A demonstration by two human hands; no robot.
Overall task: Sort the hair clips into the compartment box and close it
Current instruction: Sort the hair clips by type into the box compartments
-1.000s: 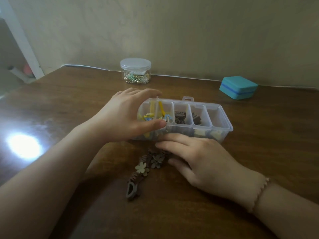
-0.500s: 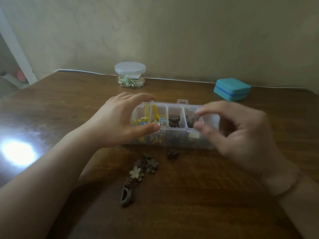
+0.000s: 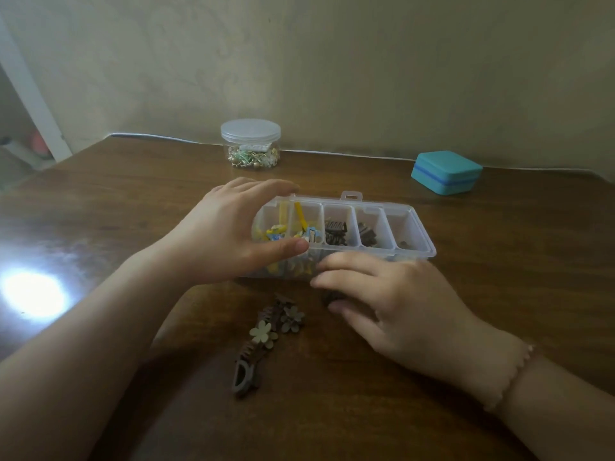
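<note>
At frame centre, the open compartment box (image 3: 412, 227) is gripped at its left end by the left hand (image 3: 229, 234). Just below it, a small brown clip (image 3: 331, 297) on the desk (image 3: 499, 294) is pinched by the right hand (image 3: 392, 304). Flower clips (image 3: 266, 331) lie lower left.

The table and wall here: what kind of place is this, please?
Probably a home room: a wooden table against a plain wall, with a jar of trinkets and a teal case.

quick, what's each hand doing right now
Left hand: gripping the left end of the compartment box.
Right hand: fingers closing on a small brown clip on the table; firm grip cannot be told.
</note>
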